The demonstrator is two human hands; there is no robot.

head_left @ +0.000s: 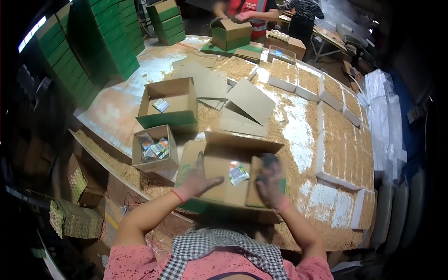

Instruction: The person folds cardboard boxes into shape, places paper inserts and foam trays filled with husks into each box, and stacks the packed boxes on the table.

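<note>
In front of me lies a cardboard box (pixel 217 156) with green outer sides and its top flaps apart. A small printed packet (pixel 238 173) rests inside it. My left hand (pixel 198 181), in a glove, lies on the box's left flap with thumb and fingers spread. On the opposite side, my right hand (pixel 270 181) is at the right flap (pixel 255 186); it is gloved, dark over the fingers and smeared by motion. A smaller carton (pixel 169 135) holding several packets (pixel 156 148) stands to the left. Behind it, another open green box (pixel 175 114) contains a packet (pixel 161 105).
Sawdust-filled white trays (pixel 343 144) line the table's right side. Loose cardboard sheets (pixel 249 102) lie beyond my box. Stacks of green boxes (pixel 109 37) rise at the far left. Egg trays (pixel 77 219) are piled lower left. Across the table, a person (pixel 256 16) handles a box (pixel 231 35).
</note>
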